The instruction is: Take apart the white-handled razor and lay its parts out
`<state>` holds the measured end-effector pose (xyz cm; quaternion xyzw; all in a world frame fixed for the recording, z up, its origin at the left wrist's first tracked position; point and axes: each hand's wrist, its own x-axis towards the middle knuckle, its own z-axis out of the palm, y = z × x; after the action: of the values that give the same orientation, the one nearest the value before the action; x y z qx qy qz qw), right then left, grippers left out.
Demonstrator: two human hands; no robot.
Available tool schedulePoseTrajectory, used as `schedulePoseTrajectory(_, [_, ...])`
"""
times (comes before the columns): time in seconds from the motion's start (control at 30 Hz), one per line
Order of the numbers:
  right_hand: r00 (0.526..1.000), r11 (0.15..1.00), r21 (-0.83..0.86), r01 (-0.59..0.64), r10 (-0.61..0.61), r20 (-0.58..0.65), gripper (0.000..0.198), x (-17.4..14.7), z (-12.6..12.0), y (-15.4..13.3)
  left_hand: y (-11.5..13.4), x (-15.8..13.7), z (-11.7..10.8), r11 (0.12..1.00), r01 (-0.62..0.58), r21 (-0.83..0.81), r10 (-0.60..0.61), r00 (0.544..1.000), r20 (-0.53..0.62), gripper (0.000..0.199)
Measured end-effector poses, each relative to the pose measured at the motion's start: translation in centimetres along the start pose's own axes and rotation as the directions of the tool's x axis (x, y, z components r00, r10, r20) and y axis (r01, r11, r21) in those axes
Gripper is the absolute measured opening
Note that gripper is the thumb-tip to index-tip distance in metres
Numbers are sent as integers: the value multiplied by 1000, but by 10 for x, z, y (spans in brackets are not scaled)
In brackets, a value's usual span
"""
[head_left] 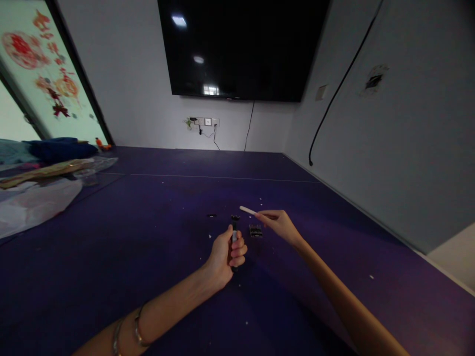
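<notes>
My left hand point(227, 254) is wrapped round the grey and black handle of what looks like a razor point(234, 236), held upright with its dark head at the top. My right hand point(279, 225) pinches a thin white stick point(247, 210), whose free end points left, just above and to the right of the razor's head. Below the right hand's fingertips, a small dark part point(256, 231) with silvery lines lies on the purple surface point(148, 277). Another flat black piece point(211, 215) rests left of the razor's head. Fine details of these parts are too small to tell.
Small white scraps point(371, 277) are scattered over the purple surface. Plastic bags point(40, 205) and folded dark blue cloth point(61, 149) lie at the left. A television point(245, 49) hangs on the far wall above sockets point(208, 121). A black cable point(334, 94) hangs at the right wall.
</notes>
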<state>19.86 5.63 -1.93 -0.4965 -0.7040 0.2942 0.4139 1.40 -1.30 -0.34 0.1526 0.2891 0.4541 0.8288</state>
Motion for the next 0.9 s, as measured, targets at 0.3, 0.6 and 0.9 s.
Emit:
schedulePoseTrajectory(0.3, [995,997,-75,-26,19,-96,42,-5,-6,-20,21,3,2,975,-188,116,180,980,82,33])
schedulePoseTrajectory(0.6, [994,797,-596,-96,107,-17,38,-17,28,-13,35,-1,8,949,-280,145,266,958,108,33])
schedulePoseTrajectory(0.9, [959,688,-711,-145,275,70,31,-31,61,-3,30,2,6,952,-263,159,254,964,73,36])
